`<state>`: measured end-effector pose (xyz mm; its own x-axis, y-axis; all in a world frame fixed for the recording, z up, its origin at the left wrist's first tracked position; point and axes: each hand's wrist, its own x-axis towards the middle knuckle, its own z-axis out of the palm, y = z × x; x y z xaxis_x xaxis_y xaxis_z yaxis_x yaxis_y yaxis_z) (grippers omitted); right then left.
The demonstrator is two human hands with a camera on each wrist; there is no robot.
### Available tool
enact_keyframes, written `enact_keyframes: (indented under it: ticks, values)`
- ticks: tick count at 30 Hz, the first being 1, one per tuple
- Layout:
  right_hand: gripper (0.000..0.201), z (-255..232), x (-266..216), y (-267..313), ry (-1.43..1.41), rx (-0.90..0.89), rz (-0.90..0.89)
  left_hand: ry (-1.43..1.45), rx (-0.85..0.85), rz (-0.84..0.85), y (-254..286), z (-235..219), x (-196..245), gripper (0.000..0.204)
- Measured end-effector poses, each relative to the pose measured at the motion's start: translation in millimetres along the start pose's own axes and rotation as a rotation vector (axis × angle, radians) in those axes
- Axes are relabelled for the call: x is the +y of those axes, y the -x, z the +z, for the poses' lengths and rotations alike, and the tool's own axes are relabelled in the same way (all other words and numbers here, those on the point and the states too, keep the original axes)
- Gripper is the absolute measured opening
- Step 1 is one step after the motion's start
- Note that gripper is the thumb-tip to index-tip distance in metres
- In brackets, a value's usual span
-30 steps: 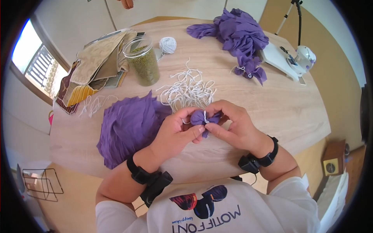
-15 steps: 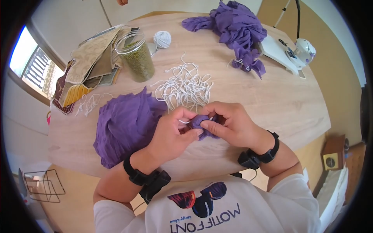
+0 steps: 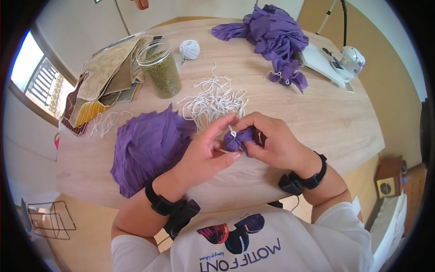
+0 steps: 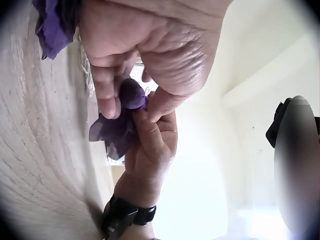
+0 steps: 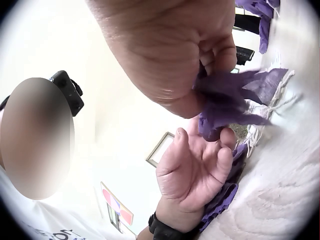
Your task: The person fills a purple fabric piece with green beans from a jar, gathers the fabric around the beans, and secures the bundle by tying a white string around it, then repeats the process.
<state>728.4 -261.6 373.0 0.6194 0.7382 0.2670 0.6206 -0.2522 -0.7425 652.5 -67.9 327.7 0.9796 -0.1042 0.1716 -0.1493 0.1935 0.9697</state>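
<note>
A small purple cloth pouch (image 3: 232, 143), round at one end, has white string (image 3: 233, 134) tied about its neck. My right hand (image 3: 275, 144) pinches the gathered cloth just beyond the tie. In the right wrist view loose purple cloth ends (image 5: 235, 97) fan out from that hand. My left hand (image 3: 202, 152) is spread round the bulb, its fingers relaxed and fingertips close against it. Left of the hands lies a stack of purple cloth pieces (image 3: 149, 152). Beyond them is a heap of cut white strings (image 3: 217, 99).
A jar of green beans (image 3: 161, 75) stands beside a ball of white yarn (image 3: 189, 49). Folded patterned fabrics (image 3: 111, 75) lie at the left. A purple cloth heap (image 3: 277, 34) sits at the back, next to a white sewing machine (image 3: 351, 63). A few strings (image 3: 108, 122) lie near the stack.
The pouch has turned so its tied neck shows upward. My left hand has loosened from pinching it and opened, while the right keeps its hold on the cloth.
</note>
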Motion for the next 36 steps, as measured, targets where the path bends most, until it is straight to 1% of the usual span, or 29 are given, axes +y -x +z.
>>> enact_keyframes:
  ticks: [2, 5, 8, 11, 14, 17, 20, 23, 26, 29, 32, 35, 36]
  values:
    - [0.036, 0.5, -2.4, -0.3, -0.003, -0.004, -0.016, -0.022, -0.107, -0.012, 0.7, -2.4, -3.0, 0.052]
    - [0.034, 0.7, -8.1, 0.1, 0.131, 0.007, -0.031, -0.075, -0.086, -0.258, 3.4, -7.7, 10.2, 0.04]
    - [0.03, 0.4, -14.0, -2.0, 0.265, 0.036, -0.146, -0.031, -0.105, -0.287, 3.6, -10.2, 9.7, 0.028]
    - [0.026, -5.4, -18.1, -6.3, 0.213, -0.021, -0.098, 0.109, -0.145, -0.331, 1.6, -14.1, 9.3, 0.026]
    - [0.023, -10.6, -19.0, -17.0, 0.187, -0.045, -0.184, 0.43, -0.186, -0.429, 0.5, -12.8, 16.9, 0.029]
    - [0.02, -19.8, -33.2, -28.0, 0.126, -0.207, -0.109, 0.352, -0.217, -0.386, 0.1, -16.6, 14.4, 0.031]
    - [0.018, -23.6, -26.3, -36.1, 0.369, -0.091, -0.362, 0.223, -0.238, -0.364, -0.9, -22.6, 10.1, 0.03]
    - [0.017, -23.8, -25.8, -36.9, 0.366, -0.081, -0.354, 0.119, -0.256, -0.31, 0.0, -20.6, 14.4, 0.026]
    - [0.015, -20.5, -27.6, -35.3, 0.375, -0.072, -0.3, 0.081, -0.194, -0.306, 0.4, -22.0, 21.7, 0.023]
    - [0.015, -20.1, -35.8, -33.6, 0.32, -0.123, -0.298, 0.026, -0.141, -0.31, 3.3, -18.3, 20.0, 0.023]
    - [0.017, -18.9, -36.4, -34.1, 0.394, -0.16, -0.397, 0.138, -0.125, -0.341, 3.5, -19.1, 17.4, 0.022]
    - [0.016, -24.0, -33.4, -34.7, 0.394, -0.184, -0.408, 0.188, -0.091, -0.352, 1.4, -12.9, 26.2, 0.022]
    - [0.015, -22.0, -31.9, -34.7, 0.419, -0.168, -0.44, 0.21, -0.069, -0.371, 1.5, -12.7, 24.8, 0.022]
